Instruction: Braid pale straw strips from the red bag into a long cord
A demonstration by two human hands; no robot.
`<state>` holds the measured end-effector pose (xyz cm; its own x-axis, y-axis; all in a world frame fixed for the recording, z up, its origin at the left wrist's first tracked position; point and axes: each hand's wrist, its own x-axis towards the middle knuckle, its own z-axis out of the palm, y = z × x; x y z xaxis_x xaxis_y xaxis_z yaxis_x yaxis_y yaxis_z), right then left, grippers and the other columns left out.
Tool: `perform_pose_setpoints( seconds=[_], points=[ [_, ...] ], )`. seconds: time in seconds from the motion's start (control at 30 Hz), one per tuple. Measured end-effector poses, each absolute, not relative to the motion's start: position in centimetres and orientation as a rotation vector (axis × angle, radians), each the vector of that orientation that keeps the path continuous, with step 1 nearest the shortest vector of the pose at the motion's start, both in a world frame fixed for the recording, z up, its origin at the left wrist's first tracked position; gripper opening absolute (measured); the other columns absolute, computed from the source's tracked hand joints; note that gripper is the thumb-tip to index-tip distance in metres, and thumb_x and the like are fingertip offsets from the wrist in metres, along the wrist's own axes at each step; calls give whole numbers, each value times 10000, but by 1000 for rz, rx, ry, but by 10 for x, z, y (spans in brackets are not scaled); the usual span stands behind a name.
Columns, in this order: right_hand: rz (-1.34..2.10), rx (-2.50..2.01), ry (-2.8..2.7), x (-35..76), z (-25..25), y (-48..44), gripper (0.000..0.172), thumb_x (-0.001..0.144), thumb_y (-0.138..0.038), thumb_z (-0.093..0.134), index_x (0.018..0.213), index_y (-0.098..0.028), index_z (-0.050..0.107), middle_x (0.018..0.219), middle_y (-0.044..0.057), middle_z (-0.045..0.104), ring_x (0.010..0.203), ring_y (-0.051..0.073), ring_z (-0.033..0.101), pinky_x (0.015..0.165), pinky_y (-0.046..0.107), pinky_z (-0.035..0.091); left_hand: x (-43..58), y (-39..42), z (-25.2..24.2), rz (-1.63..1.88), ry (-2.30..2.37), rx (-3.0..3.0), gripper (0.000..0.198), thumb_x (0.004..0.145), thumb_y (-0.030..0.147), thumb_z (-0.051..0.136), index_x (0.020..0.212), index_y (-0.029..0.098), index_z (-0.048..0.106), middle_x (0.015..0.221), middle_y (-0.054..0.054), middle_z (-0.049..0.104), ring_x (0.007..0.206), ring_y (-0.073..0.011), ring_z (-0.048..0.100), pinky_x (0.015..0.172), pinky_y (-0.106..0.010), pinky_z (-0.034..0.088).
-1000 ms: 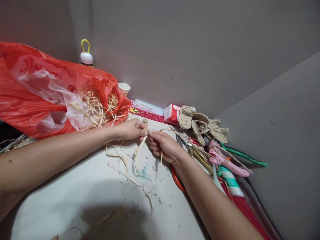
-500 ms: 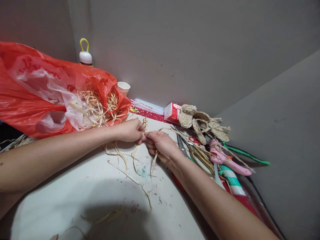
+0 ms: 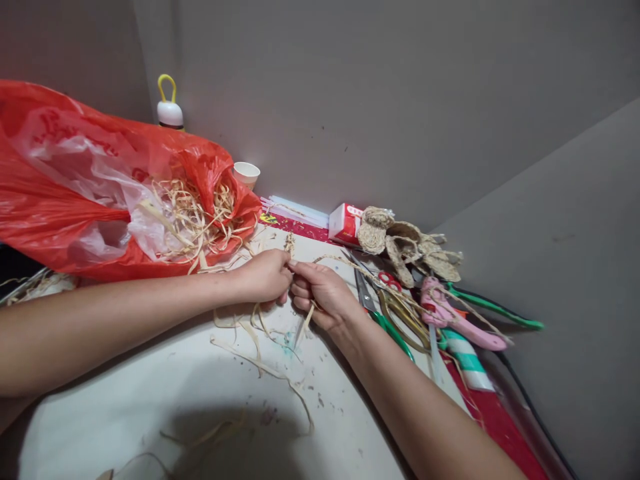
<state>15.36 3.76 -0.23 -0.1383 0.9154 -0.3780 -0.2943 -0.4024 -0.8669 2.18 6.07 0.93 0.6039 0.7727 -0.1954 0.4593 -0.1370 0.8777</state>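
Note:
Both hands meet over the far part of the white table [image 3: 200, 400]. My left hand [image 3: 267, 277] is closed, its fingertips pinched against those of the other hand. A thin braided piece of straw [image 3: 289, 243] sticks up behind these fingers. My right hand [image 3: 323, 292] is closed too, with a pale straw strip [image 3: 306, 322] hanging out from under its curled fingers. Exactly where the fingertips grip the straw is hidden. Loose strips [image 3: 260, 357] trail across the tabletop below the hands.
On the left lies a red plastic bag [image 3: 60, 173] spilling raffia [image 3: 193, 220]; a paper cup [image 3: 247, 175] and white-capped bottle [image 3: 171, 113] stand behind. At right are scissors [image 3: 364, 290], a pink glue gun [image 3: 435, 303], a red-white box [image 3: 345, 223] and woven straw pieces [image 3: 400, 243].
My left hand has moved slightly down and turned, its fingers curling further under. My right hand stays near the same place, and the hanging straw strips have shifted.

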Motion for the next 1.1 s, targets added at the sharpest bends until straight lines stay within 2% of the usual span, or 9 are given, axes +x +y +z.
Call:
perform_pose_setpoints(
  seconds=[0.17, 0.33, 0.4, 0.53, 0.67, 0.77, 0.83, 0.97, 1.1],
  points=[
    [1686, -1199, -829, 153, -4, 39, 231, 680, -192, 649, 509, -152, 498, 323, -87, 323, 281, 39, 315, 269, 126, 204, 23, 59, 8, 423, 1026, 1763, 62, 751, 122, 439, 766, 174, 471, 590, -4, 620, 412, -91, 523, 402, -168, 369],
    [1698, -1185, -807, 159, -3, 40, 264, 646, -200, 684, 512, -164, 459, 357, -116, 266, 312, 12, 184, 287, 117, 186, 15, 76, 36, 203, 986, 1695, 102, 752, 171, 507, 727, 137, 600, 586, -33, 631, 446, -100, 528, 450, -185, 377],
    [1714, -1184, -804, 162, -2, 40, 225, 646, -208, 693, 557, -158, 493, 376, -127, 241, 334, 12, 147, 296, 113, 177, 11, 86, 40, 295, 1086, 1742, 137, 756, 181, 508, 679, 132, 610, 562, -28, 610, 447, -99, 512, 455, -190, 363],
    [1752, -1190, -824, 166, -2, 42, 168, 651, -223, 704, 641, -137, 560, 387, -133, 226, 352, 16, 127, 300, 111, 168, 11, 94, 27, 607, 1146, 1710, 108, 755, 171, 511, 695, 144, 597, 540, 16, 541, 460, -72, 455, 465, -181, 323],
    [1782, -1196, -855, 169, -2, 44, 193, 636, -231, 725, 625, -131, 560, 395, -122, 260, 359, 14, 136, 302, 109, 171, 20, 84, 12, 443, 913, 1388, 203, 792, 167, 429, 605, 157, 507, 495, 19, 481, 415, -71, 408, 437, -198, 301],
    [1808, -1201, -887, 173, -1, 45, 204, 647, -244, 720, 614, -134, 551, 405, -122, 255, 361, 13, 133, 307, 109, 165, 24, 79, 9, 411, 915, 1343, 201, 772, 167, 434, 572, 171, 450, 449, 46, 388, 349, -57, 282, 385, -213, 192],
    [1826, -1209, -917, 176, 0, 46, 208, 653, -247, 718, 612, -137, 546, 403, -131, 228, 360, 11, 123, 312, 110, 164, 24, 79, 8, 450, 953, 1431, 185, 751, 166, 462, 566, 168, 448, 458, 54, 373, 360, -49, 247, 392, -219, 158],
    [1848, -1239, -1001, 179, 0, 47, 214, 658, -245, 717, 600, -135, 543, 391, -134, 227, 353, 9, 123, 315, 120, 147, 20, 82, 9, 430, 1019, 1718, 142, 745, 196, 477, 626, 155, 543, 478, 53, 392, 414, -64, 298, 422, -221, 194],
    [1831, -1265, -1107, 182, -1, 49, 200, 679, -274, 703, 645, -125, 574, 382, -128, 260, 348, 13, 142, 323, 137, 142, 17, 85, 9, 423, 1012, 1946, 152, 742, 184, 465, 636, 146, 568, 540, 38, 465, 500, -79, 372, 480, -213, 263]
  ],
)
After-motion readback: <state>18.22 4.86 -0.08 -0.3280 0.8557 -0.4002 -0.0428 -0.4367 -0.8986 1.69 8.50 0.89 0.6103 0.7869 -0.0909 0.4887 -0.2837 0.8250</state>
